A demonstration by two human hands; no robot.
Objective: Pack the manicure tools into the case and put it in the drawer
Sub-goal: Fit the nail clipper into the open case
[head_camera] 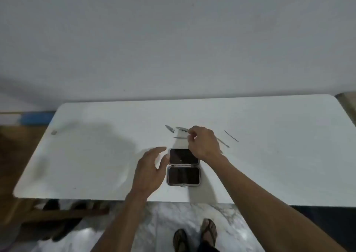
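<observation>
A small manicure case (184, 175) lies open on the white table (96, 155), its two dark-lined halves facing up. Behind it lie metal tools: a small nail clipper (170, 129), a larger clipper (181, 129), a thin flat tool (180, 137), a long pusher (223, 143) and a dark thin file (231, 136). My right hand (204, 143) reaches over the case's far half, fingertips pinched at the larger clipper's end. My left hand (151, 170) hovers open just left of the case, its thumb near the case's far left corner.
A small metal object (54, 132) rests near the table's far left edge. A white wall stands right behind the table. Below the front edge are a marbled floor, my sandalled feet (194, 236) and dark shoes (57, 230) by a wooden frame at left.
</observation>
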